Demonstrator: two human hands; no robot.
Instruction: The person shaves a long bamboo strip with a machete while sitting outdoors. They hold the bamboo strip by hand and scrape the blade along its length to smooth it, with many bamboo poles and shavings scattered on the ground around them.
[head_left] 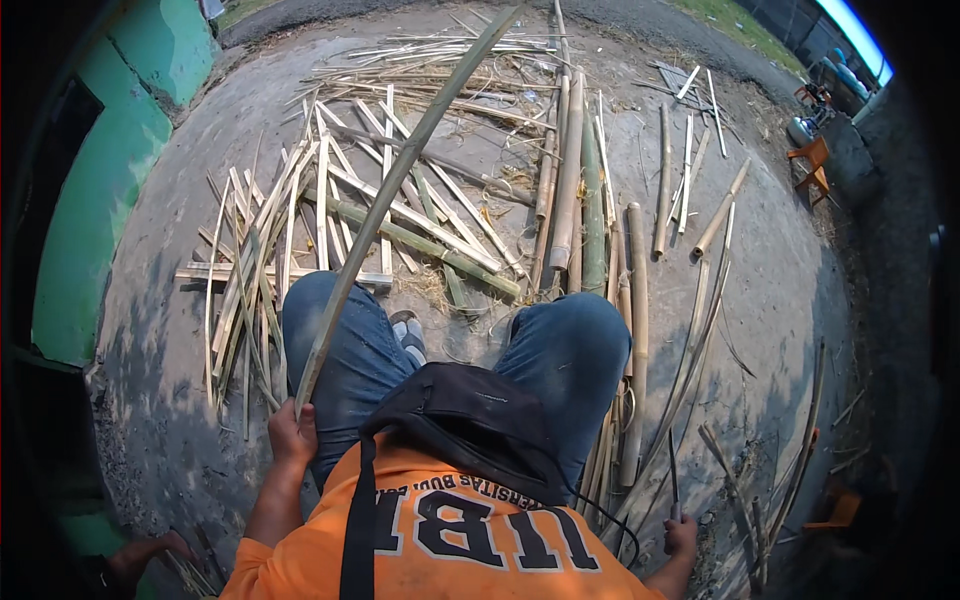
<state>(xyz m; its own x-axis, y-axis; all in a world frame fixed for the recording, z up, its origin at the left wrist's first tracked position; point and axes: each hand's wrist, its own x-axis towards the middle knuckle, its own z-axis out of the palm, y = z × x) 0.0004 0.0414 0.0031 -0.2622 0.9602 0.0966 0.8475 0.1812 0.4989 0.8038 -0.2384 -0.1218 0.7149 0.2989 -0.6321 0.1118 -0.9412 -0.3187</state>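
My left hand [292, 432] is closed around the lower end of a long bamboo strip [388, 195]. The strip slants up and away past my left knee, its far end reaching the top of the view. Low on the right, my right hand [681, 537] is closed on the handle of a knife [674, 475]. Its thin dark blade points up, away from me, apart from the strip. Split bamboo strips [255, 265] lie in a loose heap beside my left leg. A black bag [480, 405] rests on my lap, between my bent knees.
Whole bamboo poles [568, 170] lie lengthwise ahead and beside my right leg. More strips [430, 75] are piled at the far side. A green wall [95, 190] stands left; an orange chair [812, 165] is far right. Another person's bare limb [150, 558] shows at the lower left.
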